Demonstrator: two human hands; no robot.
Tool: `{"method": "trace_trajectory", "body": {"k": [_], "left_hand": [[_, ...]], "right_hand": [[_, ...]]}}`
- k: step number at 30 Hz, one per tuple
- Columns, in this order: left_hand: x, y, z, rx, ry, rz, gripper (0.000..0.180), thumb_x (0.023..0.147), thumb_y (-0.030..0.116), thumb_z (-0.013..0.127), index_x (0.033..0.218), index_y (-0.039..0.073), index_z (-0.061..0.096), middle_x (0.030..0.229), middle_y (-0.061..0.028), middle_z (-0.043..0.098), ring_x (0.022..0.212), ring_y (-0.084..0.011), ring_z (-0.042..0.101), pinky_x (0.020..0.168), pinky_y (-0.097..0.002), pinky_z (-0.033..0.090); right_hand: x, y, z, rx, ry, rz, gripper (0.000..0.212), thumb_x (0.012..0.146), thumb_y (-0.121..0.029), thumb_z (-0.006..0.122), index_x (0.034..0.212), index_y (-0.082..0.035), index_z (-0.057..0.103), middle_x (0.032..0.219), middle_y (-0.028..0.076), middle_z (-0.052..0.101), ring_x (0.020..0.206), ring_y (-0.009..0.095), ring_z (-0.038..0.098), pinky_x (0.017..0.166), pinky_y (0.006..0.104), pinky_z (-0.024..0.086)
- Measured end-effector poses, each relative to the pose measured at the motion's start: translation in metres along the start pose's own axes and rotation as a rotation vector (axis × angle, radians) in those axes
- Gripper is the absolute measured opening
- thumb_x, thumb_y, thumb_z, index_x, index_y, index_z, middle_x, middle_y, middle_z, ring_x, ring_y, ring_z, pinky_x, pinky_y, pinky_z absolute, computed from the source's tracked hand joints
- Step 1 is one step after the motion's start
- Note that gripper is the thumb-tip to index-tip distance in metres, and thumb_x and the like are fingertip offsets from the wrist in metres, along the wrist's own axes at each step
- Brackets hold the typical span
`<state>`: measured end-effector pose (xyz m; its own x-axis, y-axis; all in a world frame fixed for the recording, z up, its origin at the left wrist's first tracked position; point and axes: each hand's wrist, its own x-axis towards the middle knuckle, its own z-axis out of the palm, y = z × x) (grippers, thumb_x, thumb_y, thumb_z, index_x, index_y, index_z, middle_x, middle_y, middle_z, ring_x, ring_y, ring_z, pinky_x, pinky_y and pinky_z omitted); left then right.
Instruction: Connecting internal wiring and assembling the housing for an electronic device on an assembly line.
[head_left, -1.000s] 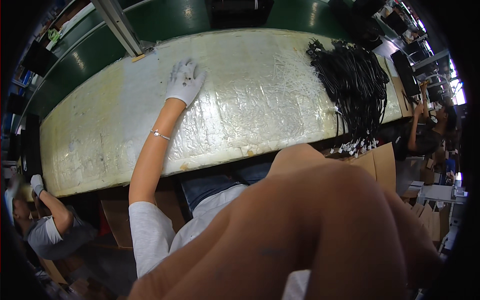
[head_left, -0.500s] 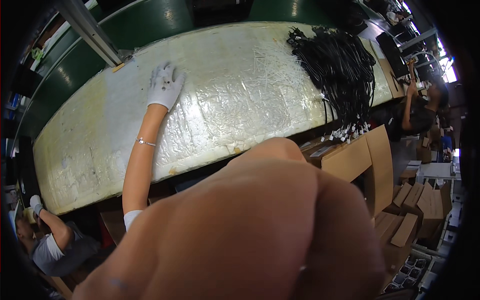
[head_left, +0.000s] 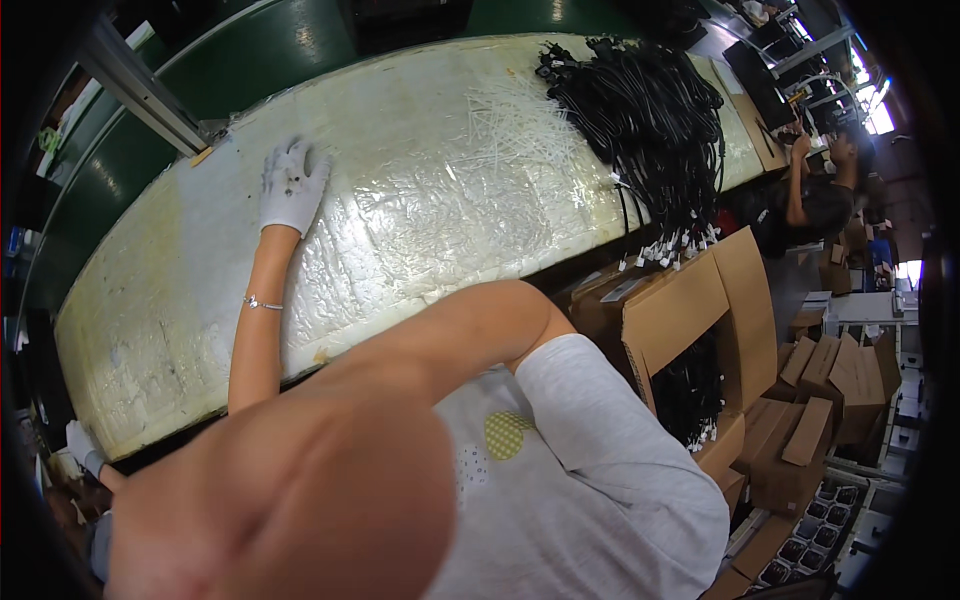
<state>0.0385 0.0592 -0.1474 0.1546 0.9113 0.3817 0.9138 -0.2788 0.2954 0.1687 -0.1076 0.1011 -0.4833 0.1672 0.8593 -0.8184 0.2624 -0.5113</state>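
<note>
My left hand [head_left: 292, 192], in a white glove with dark specks, rests palm down on the plastic-covered table [head_left: 390, 210]. Its fingers are spread, nothing is in it, and a thin bracelet [head_left: 262, 303] circles the wrist. My right arm [head_left: 470, 320] bends up across my body, close before the camera. At its end, a large blurred patch of bare skin fills the lower left; the fingers of my right hand do not show. Farther right on the table lie a loose spread of white zip ties [head_left: 520, 125] and a thick pile of black cables [head_left: 650, 110] with white connectors.
An opened cardboard box [head_left: 690, 310] with black cables inside stands at the table's near right edge. More cardboard boxes [head_left: 830, 380] and a tray of black parts [head_left: 815, 530] are at right. A metal post [head_left: 150, 90] rises at the far left. Co-workers sit at both ends.
My right arm has swung left and down in the view, uncovering my grey sleeve, shirt and the box of cables. The scene has shifted slightly left; my left hand stays on the table.
</note>
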Motion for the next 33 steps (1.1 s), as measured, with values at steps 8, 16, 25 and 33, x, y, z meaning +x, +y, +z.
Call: {"method": "trace_trajectory", "body": {"k": [8, 16, 25, 33], "left_hand": [[0.003, 0.004, -0.004, -0.004, -0.051, -0.087, 0.046, 0.09, 0.038, 0.056, 0.122, 0.005, 0.057, 0.137, -0.0165, 0.047, 0.127, -0.0357, 0.042, 0.109, -0.0405, 0.032], [-0.008, -0.003, -0.015, -0.123, -0.19, -0.199, 0.051, 0.09, 0.04, 0.049, 0.128, 0.005, 0.054, 0.142, -0.0181, 0.043, 0.134, -0.0354, 0.036, 0.113, -0.0398, 0.028], [-0.013, -0.007, -0.051, -0.222, -0.041, -0.215, 0.061, 0.088, 0.041, 0.053, 0.135, 0.003, 0.047, 0.141, -0.0223, 0.043, 0.134, -0.0371, 0.035, 0.114, -0.0418, 0.026], [-0.101, -0.149, -0.238, 0.468, 0.809, -0.398, 0.041, 0.079, 0.028, 0.067, 0.107, -0.001, 0.061, 0.123, -0.0217, 0.055, 0.119, -0.0361, 0.048, 0.106, -0.0449, 0.034]], "right_hand": [[0.011, 0.079, 0.051, 0.365, 0.001, -0.081, 0.019, 0.08, -0.014, 0.064, 0.094, -0.003, 0.064, 0.082, 0.01, 0.064, 0.08, 0.029, 0.061, 0.073, 0.0358, 0.05], [-0.042, -0.018, 0.001, -0.787, -0.063, 0.044, 0.021, 0.088, -0.02, 0.057, 0.1, -0.003, 0.059, 0.111, 0.013, 0.058, 0.102, 0.031, 0.056, 0.079, 0.0383, 0.051], [-0.018, -0.1, -0.032, -1.439, -0.357, -0.176, 0.039, 0.087, -0.012, 0.052, 0.121, 0.004, 0.042, 0.115, 0.026, 0.047, 0.094, 0.038, 0.057, 0.073, 0.0382, 0.056], [0.002, -0.097, -0.023, -1.474, -0.27, -0.131, 0.044, 0.091, -0.017, 0.052, 0.133, -0.009, 0.041, 0.133, 0.025, 0.039, 0.112, 0.039, 0.051, 0.08, 0.0402, 0.056]]}}
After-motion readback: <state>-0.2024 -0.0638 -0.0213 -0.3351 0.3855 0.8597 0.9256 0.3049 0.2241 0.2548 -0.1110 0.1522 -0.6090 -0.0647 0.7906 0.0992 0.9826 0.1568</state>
